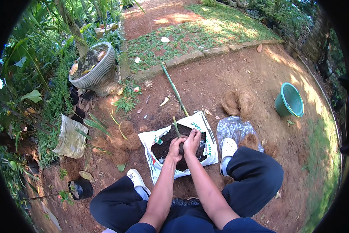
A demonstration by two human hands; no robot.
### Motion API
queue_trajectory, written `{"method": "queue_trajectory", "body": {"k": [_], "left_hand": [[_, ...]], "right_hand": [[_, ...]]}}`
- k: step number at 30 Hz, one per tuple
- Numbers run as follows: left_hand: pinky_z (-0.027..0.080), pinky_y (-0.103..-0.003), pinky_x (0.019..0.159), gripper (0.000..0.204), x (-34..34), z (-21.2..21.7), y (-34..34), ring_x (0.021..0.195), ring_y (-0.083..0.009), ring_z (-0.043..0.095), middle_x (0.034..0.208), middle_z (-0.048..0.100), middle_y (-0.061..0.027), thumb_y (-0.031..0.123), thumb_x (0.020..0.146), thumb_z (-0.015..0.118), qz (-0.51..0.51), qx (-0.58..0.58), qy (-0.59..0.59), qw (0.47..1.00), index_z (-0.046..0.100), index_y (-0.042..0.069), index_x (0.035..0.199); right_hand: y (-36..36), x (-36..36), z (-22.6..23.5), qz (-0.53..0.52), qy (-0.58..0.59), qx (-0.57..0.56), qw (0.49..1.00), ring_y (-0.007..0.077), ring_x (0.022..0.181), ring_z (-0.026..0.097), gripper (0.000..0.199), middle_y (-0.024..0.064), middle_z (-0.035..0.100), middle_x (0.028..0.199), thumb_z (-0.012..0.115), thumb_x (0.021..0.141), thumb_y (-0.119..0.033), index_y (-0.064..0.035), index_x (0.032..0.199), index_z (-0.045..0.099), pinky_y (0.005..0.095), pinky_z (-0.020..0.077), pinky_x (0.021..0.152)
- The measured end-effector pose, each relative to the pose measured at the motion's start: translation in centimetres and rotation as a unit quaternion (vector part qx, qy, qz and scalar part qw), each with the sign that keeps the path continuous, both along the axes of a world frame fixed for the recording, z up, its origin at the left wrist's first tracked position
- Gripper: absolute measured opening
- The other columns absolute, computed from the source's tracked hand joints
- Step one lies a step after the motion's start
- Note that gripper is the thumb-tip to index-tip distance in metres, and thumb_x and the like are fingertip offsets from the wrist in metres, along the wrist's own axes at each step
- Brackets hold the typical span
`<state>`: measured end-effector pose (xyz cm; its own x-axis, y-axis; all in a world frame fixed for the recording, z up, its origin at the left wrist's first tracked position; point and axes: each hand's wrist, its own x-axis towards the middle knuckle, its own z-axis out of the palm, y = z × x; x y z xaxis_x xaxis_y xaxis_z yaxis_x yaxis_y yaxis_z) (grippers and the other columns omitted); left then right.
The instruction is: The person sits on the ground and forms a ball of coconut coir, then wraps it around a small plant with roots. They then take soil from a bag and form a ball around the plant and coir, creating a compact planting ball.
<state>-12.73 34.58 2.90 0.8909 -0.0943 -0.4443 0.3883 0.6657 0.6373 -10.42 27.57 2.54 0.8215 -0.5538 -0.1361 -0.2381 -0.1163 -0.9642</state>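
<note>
A white sack lies open on the bare earth in front of me, filled with dark soil. My left hand and my right hand are pressed together over the soil, cupped around the base of a small plant stem with its dark root ball. Both hands grip it; the fingers are closed and dusted with soil. A long green stalk lies on the ground beyond the sack.
A woven grey pot with a tree stands at the far left. A green bucket sits on the right. Coconut fibre clumps, a clear plastic bag, a filled plastic bag and a small black bag lie around. My white shoes flank the sack.
</note>
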Motion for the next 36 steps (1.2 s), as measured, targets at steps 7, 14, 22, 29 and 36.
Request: {"method": "queue_trajectory", "body": {"k": [7,14,22,29,36], "left_hand": [[0.049,-0.027,0.069,0.011,0.9,0.4,-0.8,0.074,-0.0135,0.062,0.083,0.066,-0.0041,0.013,0.084,0.064,0.055,0.098,0.004,0.994,0.068,0.005,0.090],[0.053,-0.033,0.080,0.031,0.9,0.5,-0.3,0.087,-0.0188,0.067,0.096,0.069,-0.0084,0.034,0.095,0.056,0.011,-0.008,0.046,0.999,0.067,0.005,0.100],[0.050,-0.031,0.069,0.013,0.2,0.5,-1.0,0.076,-0.0151,0.061,0.083,0.065,-0.0030,0.021,0.089,0.066,0.002,-0.021,0.028,0.999,0.064,0.010,0.081],[0.051,-0.033,0.071,0.021,1.6,1.1,-0.9,0.078,-0.0165,0.062,0.084,0.065,-0.0051,0.029,0.091,0.064,0.030,0.109,0.060,0.992,0.064,0.009,0.086],[0.052,-0.032,0.083,0.032,1.8,0.6,0.3,0.090,-0.0166,0.067,0.098,0.069,-0.0062,0.034,0.094,0.059,0.019,-0.014,0.031,0.999,0.067,0.005,0.106]], "right_hand": [[-0.9,1.6,0.6,-0.005,0.016,0.004,1.000,0.0420,0.103,0.054,0.038,0.0239,0.058,0.108,0.042,0.101,-0.034,0.0015,0.106,0.055,0.0479,0.0399,0.090],[-1.0,0.6,0.3,0.053,-0.002,0.065,0.996,0.0241,0.100,0.058,0.055,0.0148,0.062,0.104,0.032,0.104,-0.044,0.0034,0.111,0.059,0.0372,0.0431,0.090],[-0.2,-0.6,0.6,-0.001,-0.073,-0.035,0.997,0.0399,0.096,0.056,0.036,0.0212,0.060,0.099,0.045,0.100,-0.032,0.0015,0.098,0.057,0.0473,0.0424,0.084],[-0.6,1.8,0.3,0.008,-0.031,0.076,0.997,0.0361,0.096,0.059,0.039,0.0202,0.063,0.097,0.041,0.102,-0.033,0.0028,0.101,0.057,0.0432,0.0437,0.085],[-0.5,0.5,0.6,0.044,-0.023,0.175,0.983,0.0285,0.103,0.060,0.052,0.0171,0.063,0.113,0.035,0.104,-0.041,0.0039,0.116,0.058,0.0387,0.0451,0.089]]}}
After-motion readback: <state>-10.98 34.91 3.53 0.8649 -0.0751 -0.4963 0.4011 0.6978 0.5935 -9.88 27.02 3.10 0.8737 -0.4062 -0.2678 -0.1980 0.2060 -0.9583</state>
